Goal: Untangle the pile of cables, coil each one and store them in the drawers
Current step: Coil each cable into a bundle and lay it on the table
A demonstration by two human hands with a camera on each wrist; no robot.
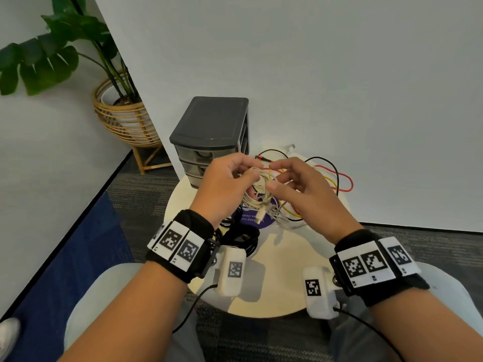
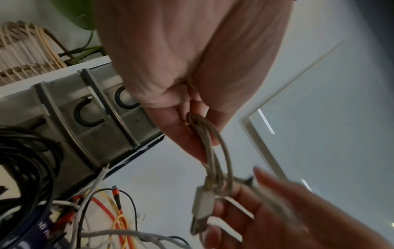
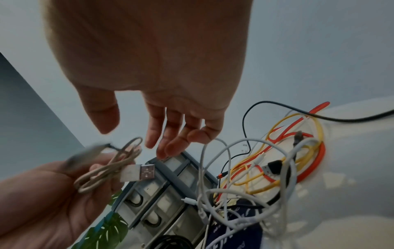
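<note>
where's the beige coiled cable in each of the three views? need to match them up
Head: beige cable at centre, bunched between the two hands above the table.
Left wrist: centre, looped out of the left hand, USB plug at the lower end.
Right wrist: lower left, lying in the left hand, USB plug facing the camera.
Shared landmark: the grey drawer unit, behind the cable in all three.

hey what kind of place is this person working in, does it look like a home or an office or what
Probably an office or a lounge corner, though I can't be sure. A small round table stands against a plain white partition wall on dark carpet tiles, with a potted plant in a rattan stand beside it.
</note>
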